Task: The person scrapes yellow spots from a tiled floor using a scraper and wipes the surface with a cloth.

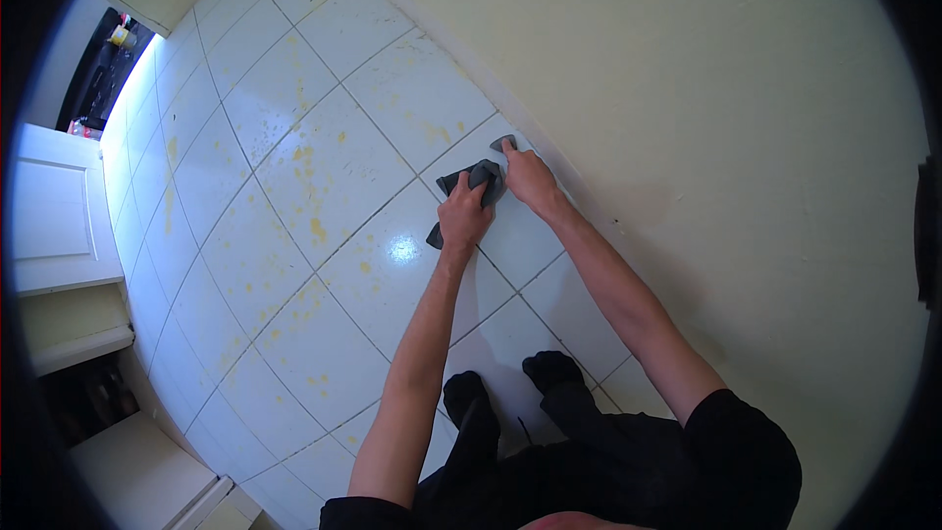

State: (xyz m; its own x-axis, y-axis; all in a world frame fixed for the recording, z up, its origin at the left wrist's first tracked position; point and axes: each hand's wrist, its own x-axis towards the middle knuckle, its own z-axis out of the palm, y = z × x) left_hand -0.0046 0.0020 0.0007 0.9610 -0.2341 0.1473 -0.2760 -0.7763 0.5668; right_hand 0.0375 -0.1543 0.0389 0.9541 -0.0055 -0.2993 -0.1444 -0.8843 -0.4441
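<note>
Leans over a white tiled floor [368, 206], both bare forearms stretched forward from short black sleeves, close to the foot of a cream wall [726, 118]. Grips a crumpled dark grey cloth [483, 173] in the left hand [465, 221], fingers bent over the fabric, with the cloth down on the tiles and one dark corner poking out to the left near the wrist. Holds the right hand [531, 180] slightly ahead and to the right, near the base of the wall, fingers drawn in on a small grey piece [503, 142] jutting past the fingertips. Cannot tell if part of the same cloth or separate. Has the two hands near each other, well ahead of the feet. Rests both feet, in black socks [465, 393], on the tiles, side by side but apart, below dark trousers [589, 447]. Faces a wide scatter of yellow spots [318, 229] across the tiles to the left of the cloth, plus a bright reflection [403, 248] just beside the left hand. Has, at the far left, a white panelled door [59, 211], with a dark opening [88, 397] lower down.
</note>
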